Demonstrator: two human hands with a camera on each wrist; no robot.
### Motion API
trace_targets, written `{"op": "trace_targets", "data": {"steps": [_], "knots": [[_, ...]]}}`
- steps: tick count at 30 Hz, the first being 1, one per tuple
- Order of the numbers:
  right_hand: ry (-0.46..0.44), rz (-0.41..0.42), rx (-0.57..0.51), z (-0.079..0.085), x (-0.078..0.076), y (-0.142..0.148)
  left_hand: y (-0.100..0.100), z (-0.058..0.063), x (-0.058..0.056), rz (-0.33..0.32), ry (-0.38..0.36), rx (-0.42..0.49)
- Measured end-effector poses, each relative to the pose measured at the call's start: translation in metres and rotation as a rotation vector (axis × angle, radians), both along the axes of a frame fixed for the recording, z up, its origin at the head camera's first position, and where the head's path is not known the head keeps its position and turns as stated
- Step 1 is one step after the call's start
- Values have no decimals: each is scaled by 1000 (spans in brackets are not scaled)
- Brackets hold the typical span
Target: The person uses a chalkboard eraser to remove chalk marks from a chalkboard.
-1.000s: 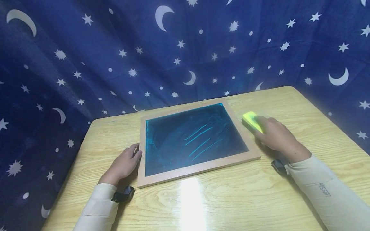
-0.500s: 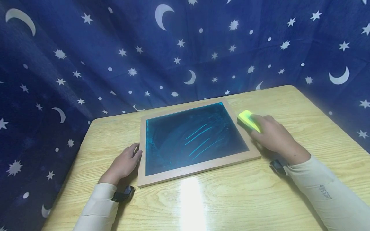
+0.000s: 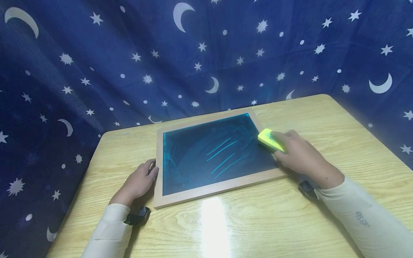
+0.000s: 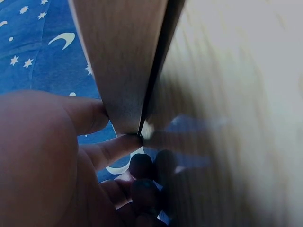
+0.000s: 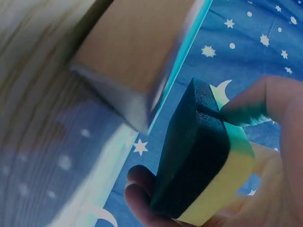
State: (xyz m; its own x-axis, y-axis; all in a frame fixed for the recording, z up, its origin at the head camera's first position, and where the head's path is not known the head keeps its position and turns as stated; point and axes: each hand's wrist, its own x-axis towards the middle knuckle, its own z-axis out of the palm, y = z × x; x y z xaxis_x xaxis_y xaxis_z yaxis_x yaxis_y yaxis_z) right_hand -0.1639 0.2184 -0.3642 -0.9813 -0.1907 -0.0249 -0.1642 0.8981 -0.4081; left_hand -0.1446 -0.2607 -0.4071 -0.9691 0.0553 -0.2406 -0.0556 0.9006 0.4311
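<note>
A wood-framed chalkboard (image 3: 193, 157) lies on the table, with several blue chalk strokes across its middle. At its left side, my left hand (image 3: 137, 181) touches the frame edge with loosely bent fingers. In the left wrist view the thumb and a fingertip meet the wooden frame (image 4: 123, 52). My right hand (image 3: 298, 154) grips a yellow board eraser (image 3: 267, 139) with a dark felt underside, over the board's right frame rail. The right wrist view shows the eraser (image 5: 199, 156) pinched between thumb and fingers, its felt facing the frame's side. A gap separates eraser and frame there.
The light wooden table (image 3: 251, 222) extends around the board, with a bright glare in front. A dark blue curtain (image 3: 167, 46) with moons and stars hangs behind and along the sides. Both wrists wear black straps (image 3: 138, 216).
My right hand has moved left with the eraser, from beside the board to over its right edge. The left hand and the chalk strokes stay as they were.
</note>
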Motion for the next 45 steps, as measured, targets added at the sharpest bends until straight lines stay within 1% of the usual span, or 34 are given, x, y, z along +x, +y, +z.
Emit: {"op": "trace_targets", "data": {"steps": [6, 11, 15, 24, 30, 36, 45], "knots": [[-3, 34, 12, 3, 5, -7, 1, 1, 0, 4, -2, 3], [22, 82, 31, 4, 10, -13, 1, 1, 0, 4, -3, 3], [42, 103, 50, 3, 11, -15, 1, 1, 0, 4, 4, 4], [31, 107, 67, 1, 12, -18, 0, -1, 0, 0, 3, 2], [59, 109, 74, 0, 12, -18, -1, 0, 0, -1, 7, 1], [61, 103, 96, -2, 12, -18, 0, 1, -1, 4, -6, -5], [90, 123, 127, -1, 14, -21, 3, 5, 0, 4, -9, -13]]}}
